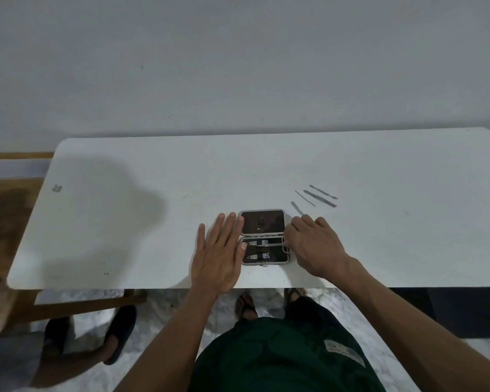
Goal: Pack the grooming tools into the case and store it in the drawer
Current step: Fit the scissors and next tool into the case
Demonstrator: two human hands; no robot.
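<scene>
A small grey case [262, 222] lies open on the white table [125, 193], its dark lid away from me. The near half holds two clippers and small scissors [272, 244]. My left hand [219, 256] lies flat with fingers spread against the case's left edge, thumb tip on the near half. My right hand [314, 246] is at the case's right edge, fingertips on the scissors' ring handles. Several thin metal tools [320, 198] lie loose on the table behind my right hand, one of them [297, 208] just beyond my fingers.
The table's front edge runs just below my hands. Wooden furniture [9, 278] stands at the left. Another person's feet in dark slippers [119, 332] are on the marble floor below the table's left part.
</scene>
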